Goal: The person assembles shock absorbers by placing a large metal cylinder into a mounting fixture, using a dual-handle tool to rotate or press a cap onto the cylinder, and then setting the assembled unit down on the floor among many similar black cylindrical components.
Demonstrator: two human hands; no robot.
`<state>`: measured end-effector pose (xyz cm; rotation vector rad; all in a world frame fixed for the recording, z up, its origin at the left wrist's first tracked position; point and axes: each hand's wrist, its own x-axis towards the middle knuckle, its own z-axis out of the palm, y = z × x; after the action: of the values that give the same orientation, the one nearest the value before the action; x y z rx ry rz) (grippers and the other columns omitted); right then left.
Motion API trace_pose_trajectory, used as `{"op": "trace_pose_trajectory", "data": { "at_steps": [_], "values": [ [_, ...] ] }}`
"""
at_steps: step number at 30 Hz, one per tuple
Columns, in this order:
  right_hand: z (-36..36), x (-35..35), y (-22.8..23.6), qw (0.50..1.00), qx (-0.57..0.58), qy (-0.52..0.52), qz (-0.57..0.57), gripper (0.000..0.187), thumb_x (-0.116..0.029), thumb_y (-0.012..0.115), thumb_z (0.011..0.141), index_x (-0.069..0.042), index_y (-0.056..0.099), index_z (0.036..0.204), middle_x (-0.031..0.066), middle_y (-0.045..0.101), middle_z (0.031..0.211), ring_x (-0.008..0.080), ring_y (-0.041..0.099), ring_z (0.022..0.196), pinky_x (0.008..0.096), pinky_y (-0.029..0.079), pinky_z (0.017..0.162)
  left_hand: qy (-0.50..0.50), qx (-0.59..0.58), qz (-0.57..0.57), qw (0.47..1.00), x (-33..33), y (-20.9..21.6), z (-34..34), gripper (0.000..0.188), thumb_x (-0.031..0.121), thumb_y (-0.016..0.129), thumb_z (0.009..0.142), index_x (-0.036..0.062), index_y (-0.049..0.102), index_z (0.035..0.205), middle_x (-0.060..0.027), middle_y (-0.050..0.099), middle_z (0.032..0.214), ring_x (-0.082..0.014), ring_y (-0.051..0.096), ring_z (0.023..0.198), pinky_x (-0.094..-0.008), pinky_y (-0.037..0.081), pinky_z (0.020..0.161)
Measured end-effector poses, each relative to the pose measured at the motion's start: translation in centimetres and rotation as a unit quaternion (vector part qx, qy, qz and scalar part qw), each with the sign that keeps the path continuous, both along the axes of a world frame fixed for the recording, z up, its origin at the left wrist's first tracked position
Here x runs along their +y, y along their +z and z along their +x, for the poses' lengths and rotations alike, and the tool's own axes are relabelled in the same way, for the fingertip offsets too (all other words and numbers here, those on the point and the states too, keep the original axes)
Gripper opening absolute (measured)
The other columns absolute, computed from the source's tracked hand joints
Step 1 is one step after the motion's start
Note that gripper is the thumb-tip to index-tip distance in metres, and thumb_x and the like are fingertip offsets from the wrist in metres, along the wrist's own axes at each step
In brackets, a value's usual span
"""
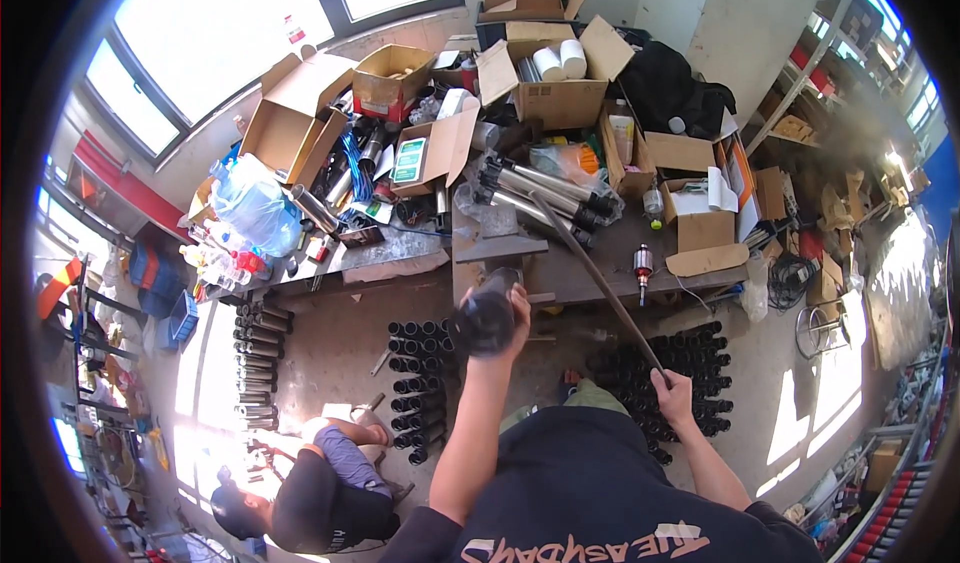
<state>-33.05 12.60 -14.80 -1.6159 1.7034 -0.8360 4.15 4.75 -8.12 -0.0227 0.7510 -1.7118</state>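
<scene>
My left hand point(518, 325) is closed around a dark, thick cylindrical tube point(480, 321), held up in front of the bench edge. The tube's near end is blurred. My right hand point(674, 397) grips the lower end of a long, thin metal rod point(605, 288). From there the rod slants up and left over the bench, its far end close to a pile of shiny metal tubes point(545, 198). Just beyond the dark tube, a flat metal plate point(500, 250) sits at the front of the bench.
Open cardboard boxes point(562, 103), a large clear plastic bottle point(255, 208) and a motor armature point(643, 263) crowd the workbench point(600, 253). Black tubes point(418, 383) stand in rows on the floor, with more point(700, 383) at right. Another person point(330, 488) sits low at left.
</scene>
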Motion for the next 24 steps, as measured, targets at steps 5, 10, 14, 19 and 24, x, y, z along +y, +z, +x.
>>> {"op": "trace_pose_trajectory", "data": {
  "at_steps": [5, 10, 14, 19, 24],
  "values": [
    [-1.9, -5.8, 4.1, 0.994, 0.029, 0.091, -0.048, 0.042, -0.025, 0.069, 0.091, 0.001, 0.049, 0.065, 0.0115, 0.036, 0.052, 0.0168, 0.033, 0.047, 0.0364, 0.029, 0.047, 0.012, -0.158, 0.07, 0.985, -8.3, 2.1, 4.2, 0.049, 0.033, 0.073, 0.077, -0.0094, 0.055, 0.095, -0.0233, 0.047, 0.104, -0.0313, 0.055, 0.095, -0.0356, 0.065, 0.073],
    [-4.7, -14.1, 7.5, 0.962, 0.143, 0.153, -0.173, 0.04, -0.032, 0.073, 0.086, -0.001, 0.058, 0.066, 0.0172, 0.046, 0.053, 0.0308, 0.046, 0.046, 0.04, 0.036, 0.048, -0.122, -0.043, 0.216, 0.968, -11.6, 6.4, 5.7, 0.054, 0.046, 0.071, 0.082, 0.0003, 0.059, 0.108, -0.0151, 0.057, 0.1, -0.0312, 0.061, 0.091, -0.0373, 0.063, 0.07],
    [-5.4, -22.5, 11.5, 0.914, 0.233, 0.208, -0.258, 0.036, -0.034, 0.073, 0.086, -0.003, 0.064, 0.07, 0.0172, 0.054, 0.058, 0.0335, 0.057, 0.052, 0.0399, 0.041, 0.051, -0.09, -0.07, 0.213, 0.97, -12.6, 5.5, 6.6, 0.057, 0.025, 0.078, 0.071, -0.0082, 0.053, 0.109, -0.0273, 0.04, 0.118, -0.0325, 0.062, 0.089, -0.0387, 0.066, 0.067],
    [-3.6, -27.4, 17.8, 0.888, 0.304, 0.218, -0.267, 0.043, -0.042, 0.073, 0.085, -0.003, 0.065, 0.069, 0.0177, 0.056, 0.059, 0.0356, 0.059, 0.056, 0.0406, 0.043, 0.053, -0.235, -0.107, 0.242, 0.935, -11.3, 6.3, 6.7, 0.05, 0.03, 0.078, 0.075, -0.0036, 0.057, 0.105, -0.0281, 0.045, 0.113, -0.0314, 0.059, 0.093, -0.0367, 0.064, 0.066],
    [-0.3, -18.7, 17.1, 0.925, 0.336, 0.173, -0.041, 0.06, -0.061, 0.064, 0.086, -0.002, 0.072, 0.079, 0.0233, 0.064, 0.068, 0.0436, 0.063, 0.072, 0.0464, 0.05, 0.064, -0.166, -0.106, 0.288, 0.937, -10.5, 6.9, 5.7, 0.052, 0.027, 0.082, 0.074, -0.0023, 0.058, 0.11, -0.0255, 0.043, 0.122, -0.0349, 0.055, 0.108, -0.0431, 0.064, 0.074]
  ]
}}
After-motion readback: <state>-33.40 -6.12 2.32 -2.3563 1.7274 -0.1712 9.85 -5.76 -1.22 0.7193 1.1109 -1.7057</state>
